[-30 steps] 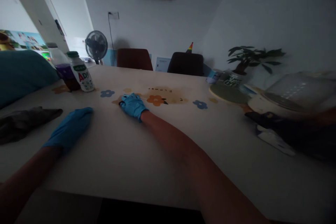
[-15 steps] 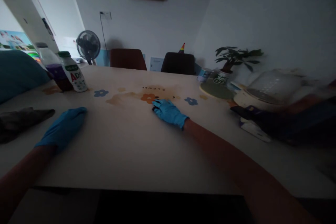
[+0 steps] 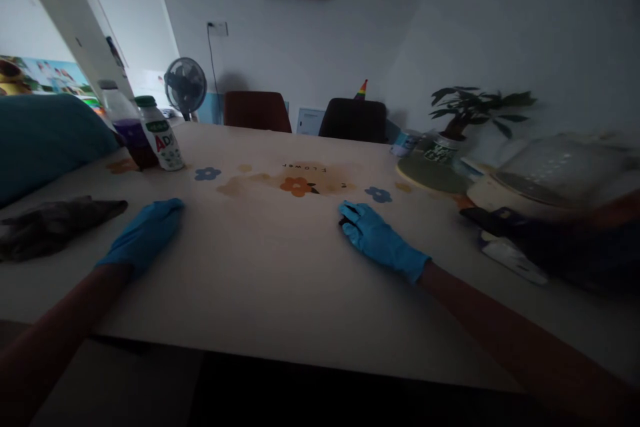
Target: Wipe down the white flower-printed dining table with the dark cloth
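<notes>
My left hand (image 3: 146, 235), in a blue glove, rests on the pale tabletop (image 3: 260, 287) with its fingers stretched out and close together; nothing shows in it. A crumpled dark grey cloth (image 3: 60, 227) lies to its left. Palm down on the table at centre right is my right hand (image 3: 383, 240), also blue-gloved, its fingers bent over something small and black (image 3: 345, 221). Most of that black thing is hidden under the fingers. Beyond the hand are a printed orange flower (image 3: 296, 187), a blue flower (image 3: 379, 195) and brownish patches.
At the back left stand a bottle with purple wrap (image 3: 131, 130) and a white bottle with a green cap (image 3: 163, 137). To the right are a potted plant (image 3: 457, 120) on a green mat (image 3: 425, 175), a lidded pot (image 3: 525, 193) and blurred dark blue items (image 3: 560, 240). Two chairs (image 3: 257, 111) (image 3: 354, 120) stand behind.
My right hand has slid right and nearer to me over the table, away from the orange flower. My left hand stays on the table. The whole view has shifted slightly.
</notes>
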{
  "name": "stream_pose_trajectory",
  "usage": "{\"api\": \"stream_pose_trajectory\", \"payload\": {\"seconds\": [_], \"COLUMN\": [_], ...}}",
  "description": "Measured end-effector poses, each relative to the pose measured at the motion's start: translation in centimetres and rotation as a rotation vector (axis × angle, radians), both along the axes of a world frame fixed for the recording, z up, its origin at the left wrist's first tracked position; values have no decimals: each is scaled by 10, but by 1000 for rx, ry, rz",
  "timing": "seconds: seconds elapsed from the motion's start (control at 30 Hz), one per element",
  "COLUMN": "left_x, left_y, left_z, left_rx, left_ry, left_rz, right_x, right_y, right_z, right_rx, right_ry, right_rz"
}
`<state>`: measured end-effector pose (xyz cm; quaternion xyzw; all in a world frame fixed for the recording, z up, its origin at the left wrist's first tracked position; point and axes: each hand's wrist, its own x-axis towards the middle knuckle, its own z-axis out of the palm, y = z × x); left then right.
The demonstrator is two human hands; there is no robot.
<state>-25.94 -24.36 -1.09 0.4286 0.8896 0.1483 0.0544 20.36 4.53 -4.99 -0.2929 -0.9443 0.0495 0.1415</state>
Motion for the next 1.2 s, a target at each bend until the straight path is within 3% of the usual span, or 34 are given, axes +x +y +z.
{"api": "stream_pose_trajectory", "payload": {"seconds": [0.17, 0.4, 0.6, 0.8, 0.9, 1.0, 1.2], "left_x": [2, 3, 5, 5, 5, 4, -1], "left_y": [3, 3, 3, 2, 2, 2, 3], "left_z": [0, 2, 1, -1, 0, 2, 1], "left_rx": [9, -33, 8, 31, 47, 37, 34], "left_ry": [4, -9, -26, -30, -28, -40, -49], "left_rz": [-23, -27, 9, 7, 7, 25, 16], "right_x": [-51, -168, -265, -337, -355, -356, -312], "right_y": [-26, -59, -68, -73, -79, -85, -104], "right_z": [1, 11, 23, 32, 34, 34, 31], "right_rx": [-20, -43, -40, -46, -40, -29, 0], "right_ry": [-17, -50, -81, -113, -119, -122, -132], "right_rz": [94, 261, 303, 310, 309, 331, 430]}}
